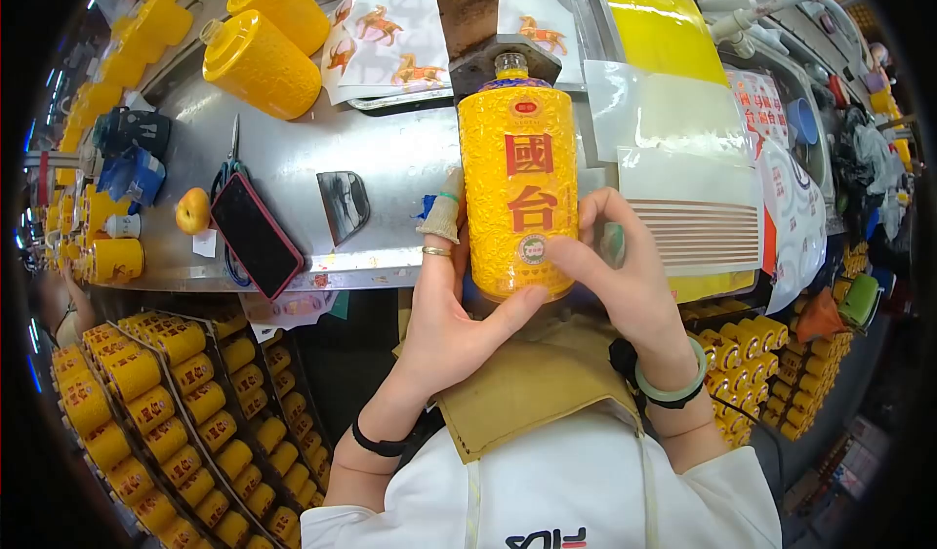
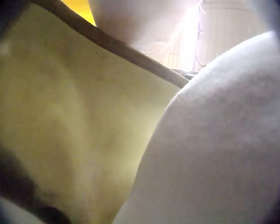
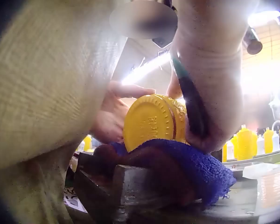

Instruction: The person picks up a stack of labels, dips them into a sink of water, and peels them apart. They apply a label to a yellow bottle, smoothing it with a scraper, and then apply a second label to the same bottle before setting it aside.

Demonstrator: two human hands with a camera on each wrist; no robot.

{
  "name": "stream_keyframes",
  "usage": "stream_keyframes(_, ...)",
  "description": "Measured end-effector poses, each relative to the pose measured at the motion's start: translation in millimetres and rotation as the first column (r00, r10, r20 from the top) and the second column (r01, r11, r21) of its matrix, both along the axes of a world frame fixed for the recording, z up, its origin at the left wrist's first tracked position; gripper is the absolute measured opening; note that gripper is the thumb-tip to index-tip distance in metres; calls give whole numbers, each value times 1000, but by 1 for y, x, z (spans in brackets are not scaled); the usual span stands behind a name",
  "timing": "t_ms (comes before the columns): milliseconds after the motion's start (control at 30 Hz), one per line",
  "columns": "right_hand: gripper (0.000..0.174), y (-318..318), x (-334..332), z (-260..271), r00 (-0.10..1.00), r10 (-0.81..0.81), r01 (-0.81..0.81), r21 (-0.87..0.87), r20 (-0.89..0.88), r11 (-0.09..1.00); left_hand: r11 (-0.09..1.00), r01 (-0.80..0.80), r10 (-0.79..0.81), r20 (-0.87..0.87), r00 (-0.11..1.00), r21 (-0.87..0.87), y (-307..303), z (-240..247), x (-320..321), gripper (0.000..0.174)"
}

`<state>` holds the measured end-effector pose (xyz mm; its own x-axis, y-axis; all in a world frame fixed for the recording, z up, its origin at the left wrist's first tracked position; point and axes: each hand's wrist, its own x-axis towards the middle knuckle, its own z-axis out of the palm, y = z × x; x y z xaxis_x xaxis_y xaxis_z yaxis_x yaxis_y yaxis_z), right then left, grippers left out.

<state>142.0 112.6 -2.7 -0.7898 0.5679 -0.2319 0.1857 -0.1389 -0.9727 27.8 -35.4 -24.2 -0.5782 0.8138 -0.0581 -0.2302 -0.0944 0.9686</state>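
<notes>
A yellow embossed bottle with red characters lies tilted, its clear glass neck pointing away and its base toward me. My left hand grips its lower left side, thumb along the base edge; a finger wears a pale cloth finger cover. On the lower right, my right hand holds the bottle, its thumb pressed at a small round green-and-white sticker. A green piece shows by the right fingers. In the right wrist view, the bottle's round base sits over a blue cloth. The left wrist view shows mostly apron.
To the left lie scissors, a phone, an apple and a dark metal blade. Yellow bottles stand at back left. Horse decal sheets and striped sheets lie behind and right. Racked bottles fill the lower left.
</notes>
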Motion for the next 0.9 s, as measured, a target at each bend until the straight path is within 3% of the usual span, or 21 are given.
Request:
stream_keyframes(533, 30, -1, 0, 4, 1000, 0, -1, 42, 21, 999, 1000, -5, 5, -7, 1000, -2, 1, 0, 1, 100)
stream_keyframes(900, 30, 2, 0, 5, 1000, 9, -8, -33, 25, 999, 1000, -1, 1, 1, 1000, -11, 0, 0, 2, 101)
